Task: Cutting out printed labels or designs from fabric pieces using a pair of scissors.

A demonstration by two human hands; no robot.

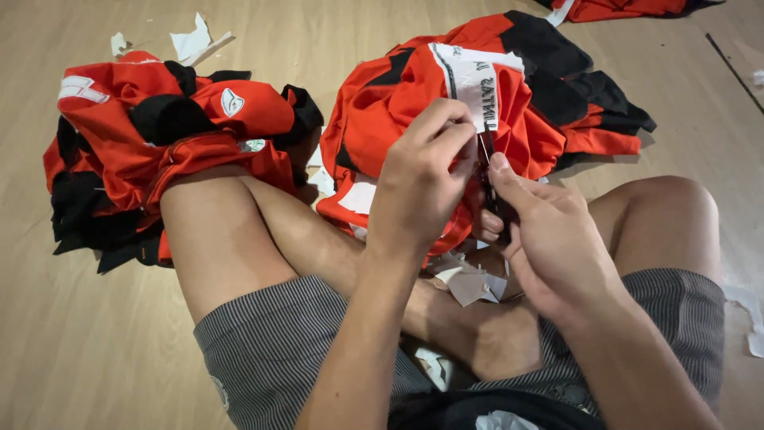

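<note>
Left hand (418,187) and right hand (549,239), fingers pinched on red garment (382,111) and its white patch (477,84); peeled paper scraps (469,283) below, second pile (159,143) beside

Person sat cross-legged on a wooden floor (334,48), bare knees out, grey striped shorts (270,342). Left hand (418,187) pinched the red fabric (382,119) just beside a white printed patch (477,80). Right hand (549,239) gripped a thin dark tool (487,171), thumb pressed along it; tool type unclear. Hands touching. Second heap of red-and-black garments (159,143) lay past the left knee. White paper scraps (469,283) littered the floor between the legs.
</note>
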